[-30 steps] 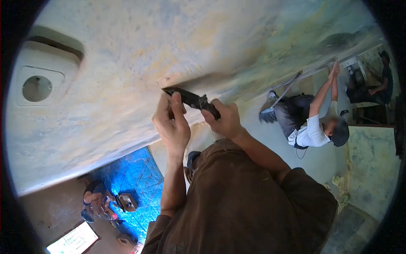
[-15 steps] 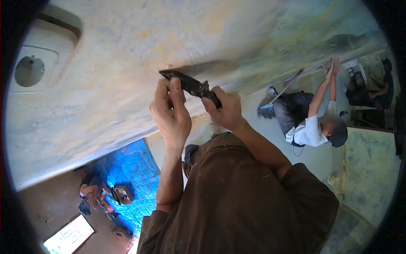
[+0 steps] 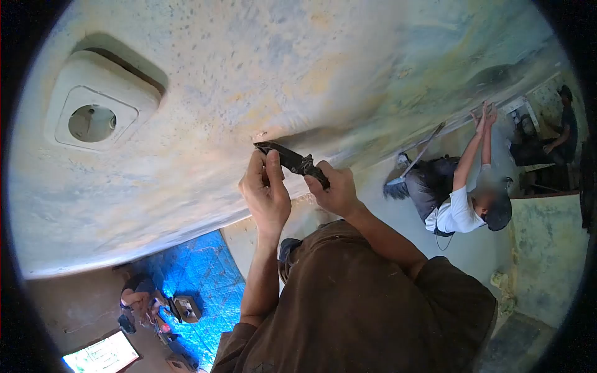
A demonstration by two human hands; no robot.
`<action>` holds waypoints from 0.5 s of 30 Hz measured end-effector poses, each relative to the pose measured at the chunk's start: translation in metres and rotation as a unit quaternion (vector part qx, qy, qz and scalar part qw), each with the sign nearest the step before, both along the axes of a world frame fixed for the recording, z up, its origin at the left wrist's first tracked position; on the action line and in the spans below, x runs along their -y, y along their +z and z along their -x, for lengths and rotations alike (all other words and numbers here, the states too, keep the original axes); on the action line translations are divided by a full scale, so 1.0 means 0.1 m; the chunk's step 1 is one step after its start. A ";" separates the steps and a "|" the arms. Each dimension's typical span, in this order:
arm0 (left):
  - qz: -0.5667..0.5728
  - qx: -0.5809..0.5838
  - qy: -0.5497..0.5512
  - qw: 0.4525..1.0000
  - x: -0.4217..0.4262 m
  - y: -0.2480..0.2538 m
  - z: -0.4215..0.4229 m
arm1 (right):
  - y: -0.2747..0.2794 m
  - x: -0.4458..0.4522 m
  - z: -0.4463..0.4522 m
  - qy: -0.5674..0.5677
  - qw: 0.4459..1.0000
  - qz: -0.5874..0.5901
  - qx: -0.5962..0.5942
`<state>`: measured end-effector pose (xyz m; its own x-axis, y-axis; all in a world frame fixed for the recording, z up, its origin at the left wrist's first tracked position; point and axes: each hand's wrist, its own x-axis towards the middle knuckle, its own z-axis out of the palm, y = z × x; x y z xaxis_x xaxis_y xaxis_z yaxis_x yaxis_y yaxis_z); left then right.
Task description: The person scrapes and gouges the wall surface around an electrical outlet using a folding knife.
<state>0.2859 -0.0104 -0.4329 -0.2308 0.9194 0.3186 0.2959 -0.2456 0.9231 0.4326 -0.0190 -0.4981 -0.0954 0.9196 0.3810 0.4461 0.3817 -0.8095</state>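
A dark scraper (image 3: pixel 289 160) with a flat blade and a slanted tip is held in both my hands against the mottled, painted wall (image 3: pixel 205 149). My left hand (image 3: pixel 267 196) pinches the blade end between thumb and fingers, close to the tip. Around the handle end, my right hand (image 3: pixel 336 189) is closed, thumb on top. The blade's tip is at a small chipped patch (image 3: pixel 260 135) of the wall; whether it presses in cannot be told. A dark shadow of the tool and hand falls to the right.
A white wall socket (image 3: pixel 93 118) juts out at upper left. At right, a person in a white shirt (image 3: pixel 457 208) reaches to the wall, near a broom (image 3: pixel 396 186). Another person (image 3: pixel 563 133) is behind. A person (image 3: pixel 137 295) crouches by a blue tarp (image 3: pixel 211 273) at lower left.
The view has shifted, so the socket, hands and scraper appear lower and further right. Both hands keep the same hold, and the tip stays by the chipped patch.
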 end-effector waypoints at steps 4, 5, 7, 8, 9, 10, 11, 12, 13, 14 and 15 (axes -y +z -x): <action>0.007 0.000 -0.003 1.000 0.05 0.14 -0.01 | 0.13 -0.02 -0.02 0.006 1.000 -0.013 -0.010; 0.004 0.000 0.005 1.000 0.05 0.17 -0.02 | 0.09 0.01 0.00 0.003 1.000 -0.015 0.002; -0.009 -0.010 0.010 1.000 0.09 0.10 -0.02 | 0.04 0.04 0.02 0.003 1.000 -0.019 0.004; -0.014 -0.016 0.010 1.000 0.06 0.10 -0.01 | 0.03 0.06 0.03 0.004 1.000 -0.018 -0.006; -0.016 -0.016 0.005 1.000 0.02 0.13 0.00 | 0.05 0.06 0.04 0.005 1.000 -0.014 -0.017; -0.011 -0.015 0.000 1.000 0.02 0.15 0.00 | 0.06 0.06 0.04 0.003 0.999 -0.019 -0.029; -0.003 -0.014 -0.005 1.000 0.04 0.17 0.00 | 0.09 0.05 0.03 0.006 0.999 -0.012 -0.030; 0.000 -0.017 -0.002 1.000 0.03 0.20 0.00 | 0.11 0.02 0.01 0.010 0.999 -0.003 -0.031; 0.001 -0.019 0.000 1.000 0.04 0.19 0.00 | 0.12 0.00 0.01 0.016 0.999 0.003 -0.031; 0.000 -0.022 0.002 1.000 0.04 0.18 0.00 | 0.11 0.01 0.02 0.014 0.999 0.005 -0.029; -0.004 -0.024 0.005 1.000 0.03 0.19 -0.01 | 0.10 0.01 0.03 0.013 1.000 0.004 -0.025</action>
<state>0.2864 -0.0134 -0.4140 -0.2247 0.9140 0.3376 0.3432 -0.2500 0.9054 0.4294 -0.0203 -0.4883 -0.1000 0.9204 0.3779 0.3947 0.3854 -0.8341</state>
